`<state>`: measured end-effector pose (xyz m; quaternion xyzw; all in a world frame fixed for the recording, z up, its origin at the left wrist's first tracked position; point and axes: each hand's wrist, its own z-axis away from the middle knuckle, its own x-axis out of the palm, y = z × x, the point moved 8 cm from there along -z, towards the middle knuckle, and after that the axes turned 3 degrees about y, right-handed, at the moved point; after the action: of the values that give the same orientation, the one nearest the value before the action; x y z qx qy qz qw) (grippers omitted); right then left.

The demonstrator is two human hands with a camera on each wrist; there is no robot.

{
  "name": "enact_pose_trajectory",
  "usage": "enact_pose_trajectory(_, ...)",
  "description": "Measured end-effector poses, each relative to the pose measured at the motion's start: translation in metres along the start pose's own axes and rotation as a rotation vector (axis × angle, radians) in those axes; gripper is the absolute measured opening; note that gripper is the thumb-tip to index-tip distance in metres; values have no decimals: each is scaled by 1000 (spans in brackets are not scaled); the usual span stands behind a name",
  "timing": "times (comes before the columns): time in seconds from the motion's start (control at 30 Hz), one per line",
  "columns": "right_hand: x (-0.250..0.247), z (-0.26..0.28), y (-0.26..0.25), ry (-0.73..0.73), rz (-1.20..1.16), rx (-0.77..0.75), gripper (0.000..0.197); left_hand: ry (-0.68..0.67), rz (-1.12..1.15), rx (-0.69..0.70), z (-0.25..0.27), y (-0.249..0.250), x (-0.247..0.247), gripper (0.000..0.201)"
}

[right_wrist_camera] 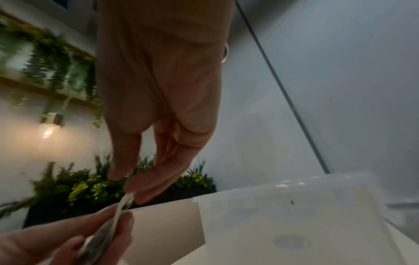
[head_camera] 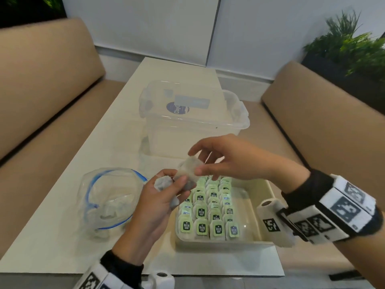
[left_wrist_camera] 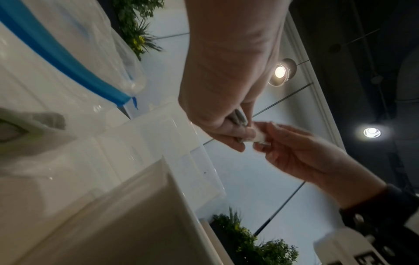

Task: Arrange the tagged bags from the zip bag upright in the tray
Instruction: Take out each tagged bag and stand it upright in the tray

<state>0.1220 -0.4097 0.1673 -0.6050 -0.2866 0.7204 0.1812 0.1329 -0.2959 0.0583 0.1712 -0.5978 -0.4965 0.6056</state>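
Note:
A cream tray [head_camera: 265, 207] sits at the front right of the table, its left part filled with rows of upright tea bags with green tags [head_camera: 210, 207]. Above the tray's far left corner my left hand [head_camera: 173, 184] grips a small bunch of tea bags [head_camera: 161, 183]. My right hand [head_camera: 194, 161] pinches one pale tea bag [head_camera: 187, 168] at the top of that bunch, between thumb and fingers. The right wrist view shows that tea bag [right_wrist_camera: 125, 202] edge-on between both hands. The clear zip bag [head_camera: 108, 199] with a blue seal lies open to the left, a few bags inside.
A clear lidded plastic box [head_camera: 187, 113] stands behind the tray in the middle of the white table [head_camera: 62, 236]. Beige sofas run along both sides. Potted plants [head_camera: 350, 44] stand at the far right. The tray's right part holds no bags.

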Motion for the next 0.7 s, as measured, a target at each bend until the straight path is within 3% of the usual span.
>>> enact_pose_trajectory(0.13,-11,0,-31,91,281,-221,11,-48,69,-64,2,-6,7,36)
enact_pose_trajectory(0.23,-16,5,-46,-3,316,-285,13,-181,123,-209,6,-16,11,68)
enact_pose_trajectory(0.3,-14,7,-49,-93,300,-274,13,-257,136,-264,10,-19,15,74)
enact_pose_trajectory(0.43,-10,9,-49,-139,317,-203,14,-269,24,-253,11,-26,17,62)
enact_pose_trajectory(0.53,-8,11,-47,-134,376,-197,7,-293,0,-170,12,-23,20,65)
enact_pose_trajectory(0.63,-8,11,-44,-127,373,-191,15,-272,-111,-81,12,-17,20,31)
enact_pose_trajectory(0.7,-12,11,-43,-84,341,-192,16,-250,-155,-38,12,-14,21,23)
